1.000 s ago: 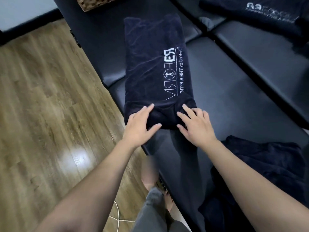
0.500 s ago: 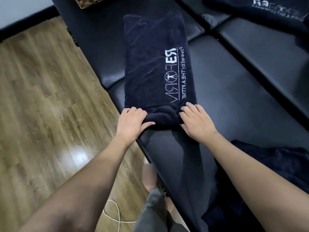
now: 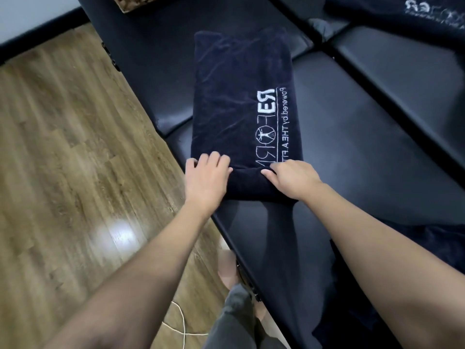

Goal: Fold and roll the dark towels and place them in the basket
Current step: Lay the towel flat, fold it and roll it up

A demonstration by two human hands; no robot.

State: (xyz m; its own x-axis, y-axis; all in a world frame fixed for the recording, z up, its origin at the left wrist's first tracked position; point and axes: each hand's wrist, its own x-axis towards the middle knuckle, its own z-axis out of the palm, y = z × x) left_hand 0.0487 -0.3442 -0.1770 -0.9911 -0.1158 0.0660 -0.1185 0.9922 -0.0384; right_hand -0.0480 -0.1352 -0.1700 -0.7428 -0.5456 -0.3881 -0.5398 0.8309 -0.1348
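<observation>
A dark navy towel (image 3: pixel 234 96) with white lettering lies folded into a long strip on the black padded bench (image 3: pixel 364 152). Its near end is rolled into a short thick roll (image 3: pixel 247 183). My left hand (image 3: pixel 206 178) grips the roll's left end, fingers curled over the top. My right hand (image 3: pixel 293 180) grips the right end, its fingers curled over the roll's far side. The wicker basket (image 3: pixel 129 2) is only partly in view at the top edge, far beyond the towel.
Another dark towel with lettering (image 3: pixel 402 16) lies on the far right cushion. A crumpled dark towel (image 3: pixel 427 268) sits at the near right under my forearm. Wooden floor (image 3: pixel 75 159) drops off left of the bench edge, with a white cord (image 3: pixel 181 323) near my legs.
Both hands went from lying flat on the towel's near end to gripping it. The end has turned over into a roll and moved a little away from me.
</observation>
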